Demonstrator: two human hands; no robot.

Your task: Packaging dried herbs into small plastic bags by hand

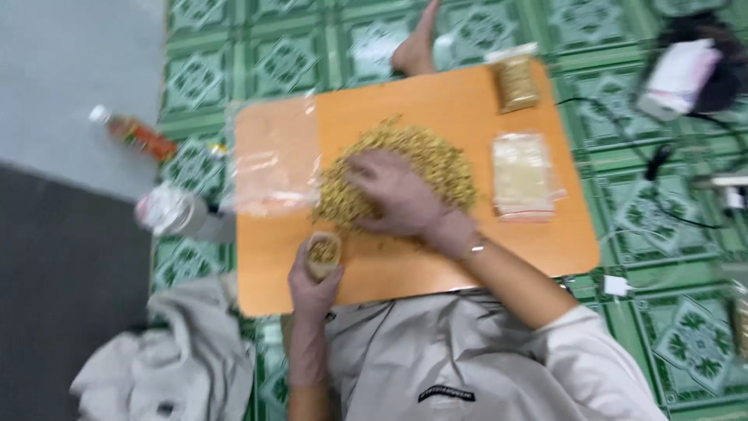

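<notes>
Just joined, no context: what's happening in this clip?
A person sits at a low orange table. The left hand holds a small cup partly filled with yellowish grains at the near edge. The right hand lies spread on a pile of the same grains. An empty clear bag lies at one end, two filled packets at the other.

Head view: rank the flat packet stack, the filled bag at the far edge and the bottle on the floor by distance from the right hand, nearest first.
From the right hand:
1. Flat packet stack, just to its right on the table.
2. Filled bag, far right edge of the table.
3. Bottle, far left, on the floor.
</notes>
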